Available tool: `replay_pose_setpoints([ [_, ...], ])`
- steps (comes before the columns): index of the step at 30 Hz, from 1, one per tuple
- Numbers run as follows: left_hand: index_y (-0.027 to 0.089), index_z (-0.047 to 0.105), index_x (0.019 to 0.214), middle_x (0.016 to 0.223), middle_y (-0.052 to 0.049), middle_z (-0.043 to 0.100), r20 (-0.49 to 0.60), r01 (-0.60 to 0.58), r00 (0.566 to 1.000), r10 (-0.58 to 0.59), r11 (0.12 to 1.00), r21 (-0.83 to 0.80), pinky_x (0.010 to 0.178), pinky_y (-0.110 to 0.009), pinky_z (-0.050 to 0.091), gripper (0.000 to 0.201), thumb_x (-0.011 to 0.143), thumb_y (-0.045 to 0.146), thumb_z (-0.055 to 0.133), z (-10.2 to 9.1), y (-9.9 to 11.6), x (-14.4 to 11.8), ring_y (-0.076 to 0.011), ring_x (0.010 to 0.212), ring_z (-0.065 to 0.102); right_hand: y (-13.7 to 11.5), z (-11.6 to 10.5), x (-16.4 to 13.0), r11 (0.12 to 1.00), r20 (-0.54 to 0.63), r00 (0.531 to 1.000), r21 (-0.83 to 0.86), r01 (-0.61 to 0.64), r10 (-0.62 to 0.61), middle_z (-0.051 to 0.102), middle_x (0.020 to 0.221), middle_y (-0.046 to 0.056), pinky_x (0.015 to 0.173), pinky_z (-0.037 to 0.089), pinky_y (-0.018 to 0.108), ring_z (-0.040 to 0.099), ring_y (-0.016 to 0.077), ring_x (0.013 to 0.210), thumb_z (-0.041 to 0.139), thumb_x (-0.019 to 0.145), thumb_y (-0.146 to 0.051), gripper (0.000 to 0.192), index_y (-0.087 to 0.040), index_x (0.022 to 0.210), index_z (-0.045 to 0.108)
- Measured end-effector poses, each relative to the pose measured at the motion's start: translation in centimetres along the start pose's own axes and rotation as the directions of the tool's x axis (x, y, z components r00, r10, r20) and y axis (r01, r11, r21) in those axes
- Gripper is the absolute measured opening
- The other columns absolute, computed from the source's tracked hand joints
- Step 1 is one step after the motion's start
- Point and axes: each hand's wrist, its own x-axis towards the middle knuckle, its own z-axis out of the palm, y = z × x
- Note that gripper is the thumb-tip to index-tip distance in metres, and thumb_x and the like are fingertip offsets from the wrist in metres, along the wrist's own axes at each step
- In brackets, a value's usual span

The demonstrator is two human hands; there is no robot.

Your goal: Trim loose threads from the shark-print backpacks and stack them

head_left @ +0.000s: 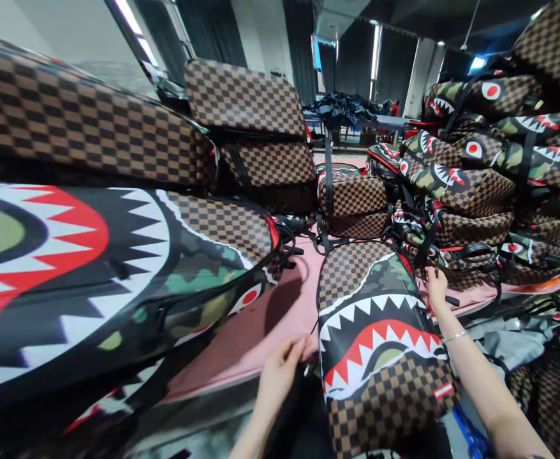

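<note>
A backpack of brown checkered faux leather printed with a shark mouth and camouflage [380, 344] lies face up on the pink table top [270, 319], close to its near edge. Its long axis runs from the near edge toward the far edge, leaning a little to the left as it goes away. The checkered bottom end, with a small red-and-white label, points at the person and hangs slightly past the near edge; the top end points at the heaps behind.

The left hand [280, 370] rests at the backpack's lower left side, fingers curled and pinched at its edge; what exactly they grasp, a strap or a seam, is too dark to make out. The right hand [437, 287], with a thin silver bracelet [453, 336] on the wrist, reaches along the right side to the upper right corner of the backpack. Its fingers are bent among black straps [440, 255], and whether they close on one cannot be told.

A second, larger-looking backpack of the same print [93, 280] fills the left side of the table, cut off by the picture's left border. Behind it plain checkered bags [251, 121] stand stacked. At the far right corner a high pile of the same shark bags [485, 172] rises, its straps tangled. Grey fabric [509, 338] lies off the right edge, partly hidden by the right forearm.
</note>
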Motion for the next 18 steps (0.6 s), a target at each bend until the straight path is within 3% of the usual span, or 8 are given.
replay_pose_setpoints([
  [4,0.014,0.062,0.084,0.077,-0.008,0.067,-0.131,-0.024,0.991,0.021,0.999,-0.023,0.066,-0.034,0.05,0.054,0.057,0.06,0.064,-0.6,-2.4,4.9,-0.02,0.066,0.061,-1.9,0.3,-2.6,0.984,0.079,0.993,-0.15,0.1,-0.089,0.059,0.081,0.005,0.07,0.039,0.03,0.053,0.0192,0.078,0.05,0.076,-0.048,0.037,-0.014,0.092,0.053],
  [8,0.013,0.062,0.089,0.077,-0.007,0.066,-0.143,-0.075,0.987,0.07,0.997,-0.03,0.065,-0.032,0.05,0.054,0.06,0.058,0.063,1.0,-3.5,7.3,-0.0172,0.062,0.06,-4.5,2.4,-7.3,0.963,0.31,0.941,-0.183,0.2,-0.136,0.057,0.068,-0.001,0.067,0.041,0.03,0.052,0.0171,0.065,0.048,0.078,-0.047,0.035,-0.017,0.097,0.052],
  [10,0.014,0.061,0.096,0.078,-0.005,0.066,-0.133,-0.11,0.985,0.105,0.994,-0.028,0.064,-0.03,0.049,0.052,0.065,0.055,0.06,1.9,-3.4,7.7,-0.0161,0.063,0.06,-6.0,3.7,-9.4,0.95,0.477,0.866,-0.174,0.26,-0.149,0.056,0.065,-0.003,0.064,0.042,0.028,0.052,0.0158,0.061,0.053,0.077,-0.045,0.031,-0.019,0.094,0.054],
  [12,0.015,0.061,0.099,0.076,-0.003,0.064,-0.121,-0.142,0.983,0.139,0.99,-0.012,0.066,-0.029,0.048,0.047,0.069,0.051,0.059,2.6,-3.2,8.0,-0.0155,0.065,0.059,-7.3,5.0,-10.9,0.933,0.651,0.743,-0.151,0.325,-0.154,0.056,0.064,-0.004,0.064,0.044,0.027,0.054,0.0149,0.061,0.055,0.076,-0.041,0.027,-0.019,0.091,0.054],
  [14,0.016,0.062,0.097,0.074,-0.001,0.062,-0.103,-0.161,0.982,0.161,0.987,0.013,0.067,-0.028,0.047,0.037,0.073,0.044,0.06,2.8,-3.0,8.4,-0.0147,0.067,0.058,-8.0,6.3,-11.8,0.924,0.753,0.64,-0.123,0.363,-0.151,0.058,0.071,-0.002,0.067,0.046,0.027,0.057,0.0145,0.067,0.056,0.076,-0.038,0.023,-0.02,0.089,0.054],
  [18,0.014,0.06,0.081,0.07,0.001,0.058,-0.073,-0.149,0.986,0.153,0.987,0.06,0.065,-0.03,0.047,0.02,0.079,0.034,0.059,2.9,-2.9,9.0,-0.0123,0.063,0.055,-8.2,8.4,-12.4,0.894,0.819,0.556,-0.137,0.427,-0.141,0.063,0.089,0.0,0.071,0.048,0.026,0.061,0.0151,0.08,0.058,0.076,-0.036,0.021,-0.021,0.089,0.055],
])
